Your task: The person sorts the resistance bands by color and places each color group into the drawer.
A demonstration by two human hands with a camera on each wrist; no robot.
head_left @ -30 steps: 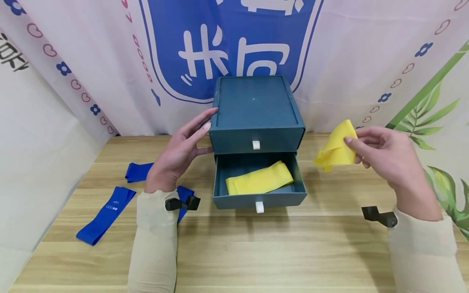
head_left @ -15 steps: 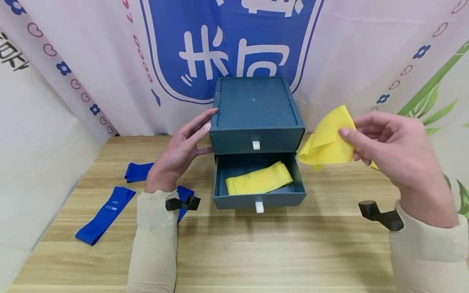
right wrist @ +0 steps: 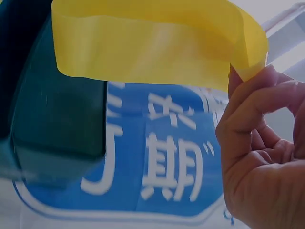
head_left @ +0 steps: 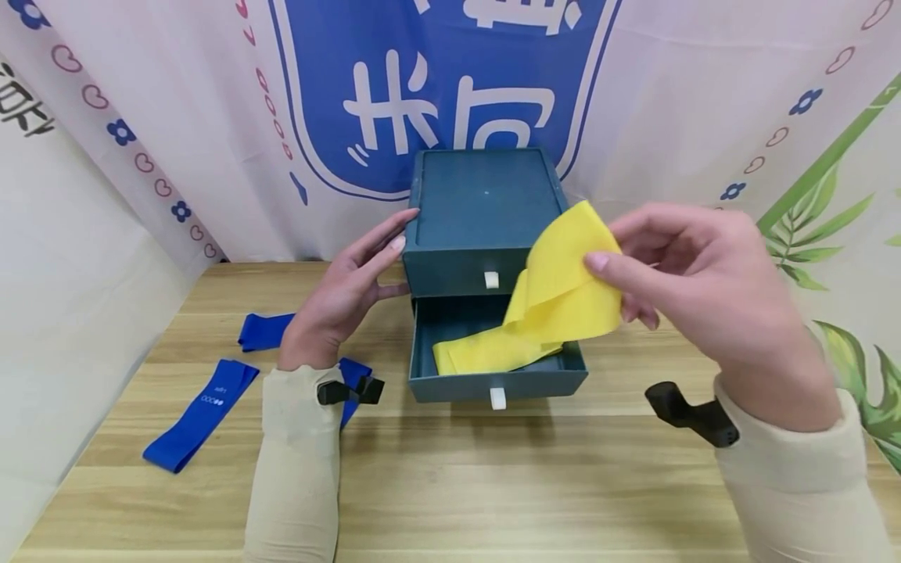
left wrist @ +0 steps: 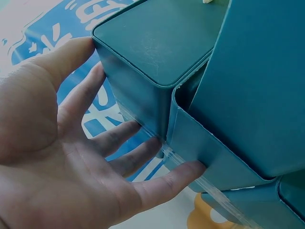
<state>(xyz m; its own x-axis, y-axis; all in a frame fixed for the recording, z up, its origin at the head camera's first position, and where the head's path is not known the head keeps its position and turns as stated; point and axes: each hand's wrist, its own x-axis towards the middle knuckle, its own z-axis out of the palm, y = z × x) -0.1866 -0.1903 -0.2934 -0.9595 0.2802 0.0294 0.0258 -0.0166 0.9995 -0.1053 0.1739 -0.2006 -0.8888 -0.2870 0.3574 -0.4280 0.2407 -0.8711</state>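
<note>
At the right of the frame, the right hand (head_left: 704, 285) pinches a looped yellow band (head_left: 580, 270) between thumb and fingers, the other fingers curled in. At centre left, the left hand (head_left: 345, 293) is spread, fingers loosely extended and tips against the left side of the teal cabinet (head_left: 486, 195); it grips nothing.

The looped band hangs right of centre, in front of the upper drawer's right part and over the pulled-out lower drawer (head_left: 457, 387). A folded yellow band (head_left: 468, 357) lies slantwise inside that drawer; the two overlap in the head view, though whether they touch cannot be told.

The pinch takes only one end, so the loose loop could droop over the drawer's right wall or bunch up on the folded band if lowered off-centre. Any fabric left above the rim could catch under the upper drawer when the lower one slides in. Pushing too hard with the left hand could shift the cabinet sideways.

Farther out, three blue bands (head_left: 200, 418) lie on the desk (head_left: 436, 500) at the left of the frame, one partly hidden by the left wrist. A printed curtain (head_left: 669, 117) fills the top.
</note>
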